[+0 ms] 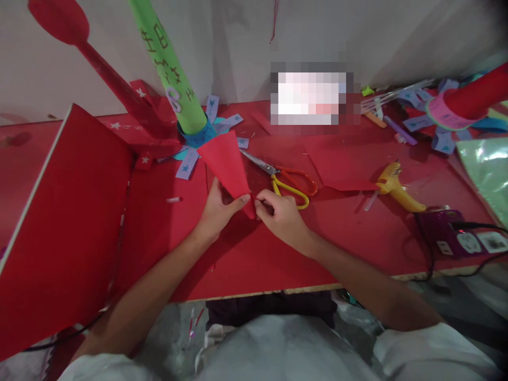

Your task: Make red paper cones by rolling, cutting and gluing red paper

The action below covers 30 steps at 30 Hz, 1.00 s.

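Observation:
A red paper cone (226,161) lies with its narrow tip towards me on the red table (246,254). My left hand (218,209) is closed round the cone's lower left side, thumb on top near the tip. My right hand (280,211) pinches the tip from the right, fingers pressed together on the paper. The wide end of the cone points away, towards a green paper tube (170,69) standing on a blue base.
Scissors (286,177) with orange and yellow handles lie just behind my right hand. A yellow glue gun (397,188) and a purple power strip (456,235) are at the right. A large red sheet (59,222) stands tilted at the left. Paper scraps and tubes crowd the far edge.

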Available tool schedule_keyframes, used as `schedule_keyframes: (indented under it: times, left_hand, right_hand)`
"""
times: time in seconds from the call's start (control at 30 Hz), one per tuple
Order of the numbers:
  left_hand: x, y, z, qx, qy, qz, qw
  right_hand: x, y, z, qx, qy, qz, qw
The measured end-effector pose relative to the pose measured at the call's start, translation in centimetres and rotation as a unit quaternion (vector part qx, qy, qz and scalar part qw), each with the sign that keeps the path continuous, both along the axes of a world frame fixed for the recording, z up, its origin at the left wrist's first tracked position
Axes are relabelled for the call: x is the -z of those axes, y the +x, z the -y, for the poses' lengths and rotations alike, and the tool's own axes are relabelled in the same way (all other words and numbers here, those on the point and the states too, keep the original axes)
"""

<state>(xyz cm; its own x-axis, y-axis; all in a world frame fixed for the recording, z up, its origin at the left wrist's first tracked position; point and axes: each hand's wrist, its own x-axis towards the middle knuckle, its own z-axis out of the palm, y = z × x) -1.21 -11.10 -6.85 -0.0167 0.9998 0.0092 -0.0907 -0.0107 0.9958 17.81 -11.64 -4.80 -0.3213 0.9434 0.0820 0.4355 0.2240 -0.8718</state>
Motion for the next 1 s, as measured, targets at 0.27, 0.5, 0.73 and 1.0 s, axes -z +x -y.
schedule_keyframes:
  times: [0.27,0.5,0.73,1.0]
  left_hand:
    - [-0.6,-0.2,-0.1,0.011,-0.054,0.026,0.998]
    - [-0.5,-0.4,-0.1,0.012,-0.046,0.005,0.999]
    - [-0.2,-0.3,-0.1,0.003,-0.026,0.005,1.000]
    - [0.4,-0.6,-0.4,-0.003,-0.018,-0.021,1.000]
  right_hand:
    - [0.2,0.2,0.1,0.024,-0.134,-0.122,0.983]
    - [-0.8,1.5,1.0,0.032,-0.031,-0.016,0.999]
    - [-1.8,11.5,2.4,0.218,0.192,0.243,0.925]
    - [-1.4,22.3,1.2,0.275,0.078,0.543,0.789]
